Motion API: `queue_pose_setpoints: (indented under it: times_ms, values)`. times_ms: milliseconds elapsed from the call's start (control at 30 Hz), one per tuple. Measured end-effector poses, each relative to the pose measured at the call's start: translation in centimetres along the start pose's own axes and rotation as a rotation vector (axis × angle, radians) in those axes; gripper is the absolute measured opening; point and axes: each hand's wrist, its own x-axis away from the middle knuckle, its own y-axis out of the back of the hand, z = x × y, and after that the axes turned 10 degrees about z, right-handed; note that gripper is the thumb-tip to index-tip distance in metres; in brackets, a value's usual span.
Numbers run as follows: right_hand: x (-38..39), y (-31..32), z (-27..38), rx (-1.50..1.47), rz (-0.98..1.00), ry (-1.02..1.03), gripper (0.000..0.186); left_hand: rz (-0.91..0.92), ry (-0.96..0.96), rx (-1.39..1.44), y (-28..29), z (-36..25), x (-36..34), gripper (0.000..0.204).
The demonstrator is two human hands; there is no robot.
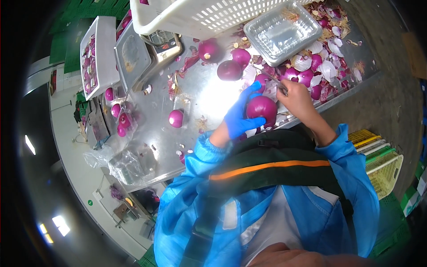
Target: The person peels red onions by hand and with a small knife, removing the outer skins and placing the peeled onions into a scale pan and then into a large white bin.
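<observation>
My left hand (pixel 239 116), in a blue glove, is closed round a large peeled red onion (pixel 261 109) close to the table's near edge. My bare right hand (pixel 295 99) grips a small knife (pixel 272 77), its thin blade pointing up and left, just beyond the onion and apart from it. Most of the handle is hidden in my fingers. Past my hands lie a dull red onion (pixel 229 70) and a brighter one (pixel 241 58). To the right spreads a heap of onion skins (pixel 328 70) with more onions in it.
A clear plastic tray (pixel 283 33) rests at the heap's far side. Behind stands a white perforated crate (pixel 209 20). A scale (pixel 162 49) is at the far left, near a white box of onions (pixel 100 55). Plastic bags (pixel 126 167) lie on the metal table's left end.
</observation>
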Motion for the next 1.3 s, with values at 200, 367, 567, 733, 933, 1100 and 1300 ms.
queue_pose_setpoints:
  times_ms: [200, 367, 567, 733, 933, 1100, 1300]
  values:
    - [1.2, 0.1, 0.7, 0.059, -0.043, -0.209, 0.036, -0.047, -0.078, 0.521, 0.3, 1.9, -0.5, 0.068]
    - [1.8, 1.2, 3.1, -0.461, 0.201, -0.03, 0.056, -0.04, -0.071, 0.915, -1.0, -0.5, -1.6, 0.064]
    - [1.5, 0.9, 2.6, -0.392, 0.149, 0.017, 0.048, -0.128, 0.047, 0.245, -0.6, -1.9, -1.2, 0.061]
    - [1.1, 0.1, 2.3, -0.295, 0.019, 0.078, 0.028, -0.094, 0.078, 0.568, -0.4, 0.5, -1.7, 0.054]
    - [2.1, 0.9, 3.7, -0.188, 0.021, 0.099, 0.032, -0.099, 0.089, 0.774, -0.8, 1.1, -1.9, 0.057]
    - [2.0, 0.4, 3.2, -0.095, -0.066, 0.224, 0.034, -0.108, 0.03, 0.682, -1.2, 1.5, -2.3, 0.054]
    - [1.7, 0.5, 2.0, 0.261, -0.154, 0.253, 0.026, -0.219, 0.058, 0.679, -1.5, 1.6, -2.0, 0.052]
